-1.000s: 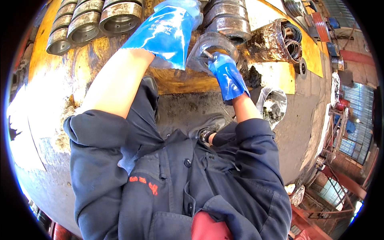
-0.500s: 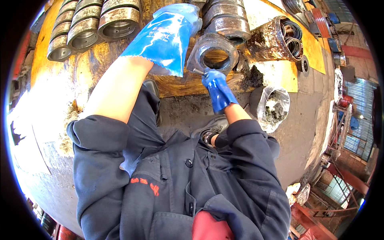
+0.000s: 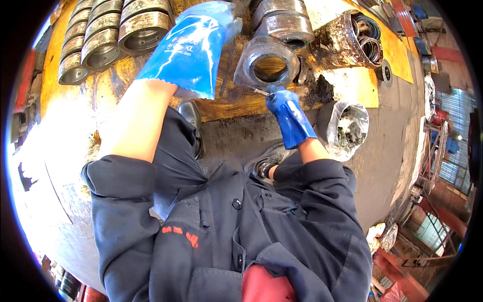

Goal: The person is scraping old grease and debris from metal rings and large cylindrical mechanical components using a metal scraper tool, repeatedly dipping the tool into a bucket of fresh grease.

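A blue rubber glove with a wide cuff covers my left hand (image 3: 225,21), which is stretched out over the oily yellow board left of a thick greasy metal ring (image 3: 243,69). Its fingers are hidden behind the glove. My right hand (image 3: 283,98), in a dark-smeared blue glove, is closed around a thin metal rod (image 3: 261,92). The rod's tip points left, close under the near edge of the ring. The ring leans with its round opening toward me, in front of a row of greasy metal cylinders (image 3: 284,25).
More rusty cylinders (image 3: 146,32) stand in rows at the far left. Right of the ring lie a brown bucket (image 3: 337,43) holding rings, a heap of black grease (image 3: 320,89) and a plastic-lined bucket (image 3: 347,128). My shoe (image 3: 190,115) is near the board's front edge.
My left hand has shifted left, away from the ring. My right hand has moved right and a little nearer to me, taking the rod with it.
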{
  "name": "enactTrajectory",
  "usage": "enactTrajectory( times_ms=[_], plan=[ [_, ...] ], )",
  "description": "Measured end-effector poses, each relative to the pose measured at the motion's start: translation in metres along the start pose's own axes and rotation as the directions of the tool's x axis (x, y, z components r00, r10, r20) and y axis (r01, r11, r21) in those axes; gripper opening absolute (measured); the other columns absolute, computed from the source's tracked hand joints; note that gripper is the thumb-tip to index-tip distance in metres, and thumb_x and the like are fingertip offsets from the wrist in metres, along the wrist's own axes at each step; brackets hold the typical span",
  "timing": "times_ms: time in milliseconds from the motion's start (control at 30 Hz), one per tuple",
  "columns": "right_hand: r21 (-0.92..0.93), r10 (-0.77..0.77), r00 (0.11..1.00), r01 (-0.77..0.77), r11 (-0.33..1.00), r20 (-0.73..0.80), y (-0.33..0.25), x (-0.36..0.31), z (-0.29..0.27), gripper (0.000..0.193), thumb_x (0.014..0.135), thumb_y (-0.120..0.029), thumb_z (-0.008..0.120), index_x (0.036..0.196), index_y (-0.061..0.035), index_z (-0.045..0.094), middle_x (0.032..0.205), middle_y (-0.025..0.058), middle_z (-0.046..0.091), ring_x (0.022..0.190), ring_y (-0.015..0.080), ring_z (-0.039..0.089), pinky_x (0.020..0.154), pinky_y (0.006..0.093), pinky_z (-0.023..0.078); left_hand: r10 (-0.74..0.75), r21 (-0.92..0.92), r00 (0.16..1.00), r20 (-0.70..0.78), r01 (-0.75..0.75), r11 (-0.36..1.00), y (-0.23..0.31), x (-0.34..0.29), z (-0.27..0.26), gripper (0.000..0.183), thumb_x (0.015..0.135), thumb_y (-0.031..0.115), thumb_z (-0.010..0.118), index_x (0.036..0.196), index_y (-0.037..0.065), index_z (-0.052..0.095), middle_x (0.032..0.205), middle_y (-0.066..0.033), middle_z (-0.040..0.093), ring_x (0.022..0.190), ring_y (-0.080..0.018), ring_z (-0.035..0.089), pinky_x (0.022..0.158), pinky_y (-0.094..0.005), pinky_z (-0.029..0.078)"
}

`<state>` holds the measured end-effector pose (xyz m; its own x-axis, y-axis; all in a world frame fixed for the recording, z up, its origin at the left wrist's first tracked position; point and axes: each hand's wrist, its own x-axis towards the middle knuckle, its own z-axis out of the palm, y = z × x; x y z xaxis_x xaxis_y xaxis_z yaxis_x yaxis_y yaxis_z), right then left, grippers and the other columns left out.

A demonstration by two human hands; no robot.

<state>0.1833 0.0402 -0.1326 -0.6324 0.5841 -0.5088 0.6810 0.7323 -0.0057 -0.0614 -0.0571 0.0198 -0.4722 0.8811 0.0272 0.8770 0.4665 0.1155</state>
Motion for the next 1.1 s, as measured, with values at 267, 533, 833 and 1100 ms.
enactTrajectory(
  times_ms=[267,533,833,1100],
  plan=[
    [0.169,0.045,0.996,-0.032,0.985,-0.073,0.026,0.009,0.040,0.028,0.084,-0.030,0.054,0.107,-0.0198,0.065,0.098,0.0149,0.068,0.092,0.0333,0.065,0.083,0.0450,0.051,0.209,-0.044,0.968,0.140,-0.205,0.978,0.009,0.005,-0.014,0.056,0.093,0.046,0.046,0.130,0.004,0.052,0.130,-0.0181,0.054,0.121,-0.0299,0.051,0.105,-0.0383,0.038],
    [0.401,0.235,0.964,-0.169,0.900,-0.121,0.209,-0.039,-0.011,0.025,0.081,-0.019,0.065,0.106,-0.0158,0.068,0.086,0.0038,0.069,0.075,0.0132,0.063,0.072,0.0310,0.052,0.076,-0.041,0.990,0.117,-0.071,0.997,0.031,0.019,0.002,0.055,0.092,0.046,0.046,0.131,0.008,0.053,0.131,-0.0156,0.054,0.123,-0.0293,0.050,0.106,-0.0384,0.038],
    [0.423,0.176,0.981,-0.125,0.897,-0.083,0.129,0.006,0.050,0.035,0.079,-0.031,0.068,0.109,-0.0138,0.066,0.089,0.0121,0.068,0.081,0.0195,0.065,0.077,0.0318,0.051,0.026,0.038,0.991,0.130,-0.032,0.999,0.048,0.009,-0.014,0.056,0.092,0.046,0.045,0.132,0.008,0.052,0.131,-0.0159,0.055,0.122,-0.0292,0.051,0.105,-0.0384,0.039],
    [0.884,0.184,0.982,-0.048,0.465,-0.044,0.162,0.006,0.094,0.020,0.078,0.010,0.059,0.093,-0.0013,0.066,0.074,0.0047,0.066,0.064,0.0105,0.059,0.057,0.0245,0.049,0.050,0.025,0.990,0.132,-0.054,0.998,0.028,0.017,0.008,0.055,0.092,0.044,0.045,0.131,0.007,0.052,0.129,-0.0159,0.056,0.121,-0.0294,0.052,0.104,-0.0381,0.039]
  ],
)
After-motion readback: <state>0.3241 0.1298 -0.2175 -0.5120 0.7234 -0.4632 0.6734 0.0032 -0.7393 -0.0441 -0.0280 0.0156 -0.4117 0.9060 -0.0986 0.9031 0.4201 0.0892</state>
